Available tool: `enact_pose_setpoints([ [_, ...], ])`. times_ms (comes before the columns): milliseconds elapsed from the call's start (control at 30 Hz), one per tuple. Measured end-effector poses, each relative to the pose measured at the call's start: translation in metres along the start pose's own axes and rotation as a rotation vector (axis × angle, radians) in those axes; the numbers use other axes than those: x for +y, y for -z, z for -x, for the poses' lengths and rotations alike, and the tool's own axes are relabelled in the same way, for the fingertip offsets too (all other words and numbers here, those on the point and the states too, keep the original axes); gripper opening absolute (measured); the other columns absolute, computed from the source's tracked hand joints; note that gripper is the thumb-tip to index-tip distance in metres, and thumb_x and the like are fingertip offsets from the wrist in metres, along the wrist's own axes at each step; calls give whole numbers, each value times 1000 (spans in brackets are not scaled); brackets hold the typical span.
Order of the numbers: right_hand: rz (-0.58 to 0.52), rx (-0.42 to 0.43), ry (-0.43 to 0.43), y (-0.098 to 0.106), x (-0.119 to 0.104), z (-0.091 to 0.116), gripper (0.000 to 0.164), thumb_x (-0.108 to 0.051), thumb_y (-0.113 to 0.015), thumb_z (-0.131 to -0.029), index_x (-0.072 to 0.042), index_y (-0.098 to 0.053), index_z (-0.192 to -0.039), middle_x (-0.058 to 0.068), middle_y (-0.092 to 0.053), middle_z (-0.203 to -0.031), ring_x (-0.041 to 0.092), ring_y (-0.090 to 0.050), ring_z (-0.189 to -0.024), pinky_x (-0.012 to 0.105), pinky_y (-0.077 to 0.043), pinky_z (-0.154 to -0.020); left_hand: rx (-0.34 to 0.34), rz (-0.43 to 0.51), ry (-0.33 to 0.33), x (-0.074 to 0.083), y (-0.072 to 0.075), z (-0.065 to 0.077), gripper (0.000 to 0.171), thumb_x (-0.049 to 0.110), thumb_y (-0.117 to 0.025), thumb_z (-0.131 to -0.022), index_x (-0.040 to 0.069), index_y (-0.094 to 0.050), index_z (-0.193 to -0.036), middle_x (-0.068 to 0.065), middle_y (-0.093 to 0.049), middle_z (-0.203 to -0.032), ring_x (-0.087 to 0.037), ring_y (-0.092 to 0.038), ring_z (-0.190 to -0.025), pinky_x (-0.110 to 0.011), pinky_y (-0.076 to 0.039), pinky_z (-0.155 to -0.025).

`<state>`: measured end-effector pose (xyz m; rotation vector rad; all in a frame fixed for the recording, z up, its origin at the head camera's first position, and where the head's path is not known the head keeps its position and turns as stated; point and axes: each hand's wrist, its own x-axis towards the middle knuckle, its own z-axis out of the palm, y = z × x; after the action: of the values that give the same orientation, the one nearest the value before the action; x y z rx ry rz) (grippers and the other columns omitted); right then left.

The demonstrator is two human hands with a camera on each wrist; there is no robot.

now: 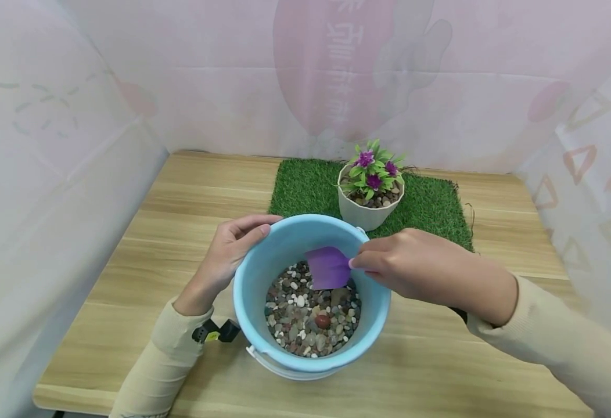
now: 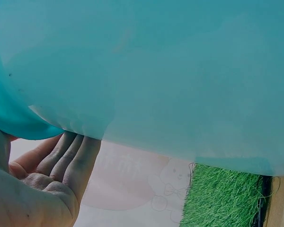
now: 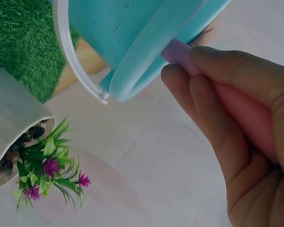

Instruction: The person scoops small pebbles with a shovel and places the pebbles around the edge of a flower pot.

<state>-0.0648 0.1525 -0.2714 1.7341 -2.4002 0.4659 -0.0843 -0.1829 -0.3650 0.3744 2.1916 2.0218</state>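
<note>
- Blue plastic makes up the big bucket, which stands on the wooden table in front of you.
- Lots of little stones lie in its bottom, brown, grey and white, with one shiny red stone among them.
- Your right hand pinches the handle of a purple shovel between thumb and fingers, by the right side of the bucket.
- The shovel's flat blade is inside the bucket, over the stones; I can't tell whether it touches them.
- Your left hand has its fingers stretched nearly straight, and they rest against the bucket's left side, near the top.
- A white bucket handle hangs down on the side near you.
- Just behind the bucket, a white pot with purple flowers stands on a green grass mat.
- You wear light, long sleeves.
</note>
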Motion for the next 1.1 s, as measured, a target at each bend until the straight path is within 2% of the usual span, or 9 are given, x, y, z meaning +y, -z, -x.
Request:
enact_pose_setpoints([
  [167, 31, -81, -40, -6, -4, -9, 17, 7, -75, -89, -10, -76, -93, -3, -75, -87, 8, -71, -70, 16, -60, -58, 2, -3, 6, 0, 0, 0, 35, 15, -58, -109, -4, -65, -137, -2, -77, -124, -20, -80, -98, -44, -71, -83],
  [400, 49, -158, -87, -16, -4, -18, 24, 10, -72, -88, -12, -68, -79, -3, -67, -72, 9, -66, -60, 13, -54, -52, 1, -9, 10, 0, 1, 1, 35, 16, -58, -109, -3, -65, -138, -3, -77, -125, -19, -80, -99, -43, -71, -83],
  [600, 94, -188, -104, -23, -4, -25, 24, 11, -72, -87, -10, -68, -77, 0, -67, -72, 12, -66, -59, 14, -56, -51, 4, -13, 6, 0, 1, 1, 35, 16, -58, -109, -3, -65, -138, -4, -77, -125, -18, -80, -99, -43, -71, -84],
  [833, 127, -271, -151, -32, 0, -33, 16, 6, -76, -89, -8, -73, -82, 4, -70, -75, 16, -68, -61, 15, -54, -50, 1, -7, 0, -1, 0, 0, 35, 15, -58, -109, -4, -65, -137, -3, -77, -125, -18, -80, -99, -43, -71, -84],
  [1100, 114, -275, -163, -43, 7, -38, 16, 3, -74, -94, -8, -72, -83, 5, -72, -76, 19, -72, -63, 18, -59, -52, -2, -12, -7, 0, 1, 0, 34, 15, -58, -109, -3, -65, -137, -9, -76, -127, -19, -79, -101, -44, -71, -85],
])
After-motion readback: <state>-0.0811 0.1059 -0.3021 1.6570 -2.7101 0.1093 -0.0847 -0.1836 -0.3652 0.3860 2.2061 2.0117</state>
